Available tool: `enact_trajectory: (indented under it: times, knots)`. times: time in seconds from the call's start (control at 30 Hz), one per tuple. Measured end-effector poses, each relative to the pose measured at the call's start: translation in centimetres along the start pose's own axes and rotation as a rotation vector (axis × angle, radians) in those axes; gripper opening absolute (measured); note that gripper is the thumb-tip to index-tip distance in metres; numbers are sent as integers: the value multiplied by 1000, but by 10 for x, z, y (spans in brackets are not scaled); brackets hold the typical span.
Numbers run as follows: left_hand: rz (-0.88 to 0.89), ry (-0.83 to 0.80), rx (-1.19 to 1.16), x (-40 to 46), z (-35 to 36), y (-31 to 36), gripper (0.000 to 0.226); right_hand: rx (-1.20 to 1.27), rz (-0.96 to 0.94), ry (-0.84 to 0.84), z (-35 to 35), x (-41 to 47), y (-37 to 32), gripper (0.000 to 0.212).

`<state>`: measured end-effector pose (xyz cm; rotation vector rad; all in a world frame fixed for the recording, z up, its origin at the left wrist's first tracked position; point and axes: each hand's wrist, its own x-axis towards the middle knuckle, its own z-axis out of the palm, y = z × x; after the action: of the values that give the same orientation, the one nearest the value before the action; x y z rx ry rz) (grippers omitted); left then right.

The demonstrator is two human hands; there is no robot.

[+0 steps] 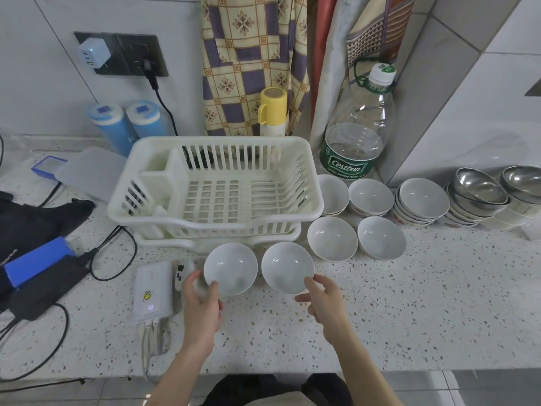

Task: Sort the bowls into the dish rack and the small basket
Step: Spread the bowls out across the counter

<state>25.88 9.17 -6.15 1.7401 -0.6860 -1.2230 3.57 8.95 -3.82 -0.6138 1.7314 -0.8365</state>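
Observation:
My left hand (202,303) pinches the near rim of a white bowl (231,266), thumb inside. My right hand (322,297) pinches the near rim of a second white bowl (287,265) the same way. Both bowls are held just in front of the white plastic dish rack (314,206), which has nothing in it. More white bowls sit to the rack's right: two singles (332,238) (380,237), two short stacks (332,194) (370,197) and a taller stack (423,200). Steel bowls (480,189) are stacked at the far right. No small basket is visible.
A white power bank (152,291) with cables lies left of my left hand. A large water bottle (355,133) and a yellow cup (272,109) stand behind the rack. A black bag (35,221), blue box (38,259) and charger cables fill the left counter.

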Motion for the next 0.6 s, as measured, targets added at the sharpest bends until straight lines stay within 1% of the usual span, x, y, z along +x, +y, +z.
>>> enact_trajectory:
  times: [0.13,0.23,0.33,0.4,0.5,0.6]
  knots:
    - [48,40,-57,-3,3,7,17,-136,-98,96,-15,-1,-11,17]
    - [114,8,-58,-6,20,23,14,-127,-135,138,-33,-2,-19,10]
    - [200,-110,-30,-14,49,40,18,-78,-166,177,-56,0,-29,12]
    - [221,-205,-23,-20,76,51,23,-54,-193,213,-75,5,-38,14]
    - [217,-363,11,-33,120,64,26,-7,-211,283,-107,18,-57,15]
    - [180,-500,46,-44,168,74,24,34,-203,286,-135,33,-75,16]
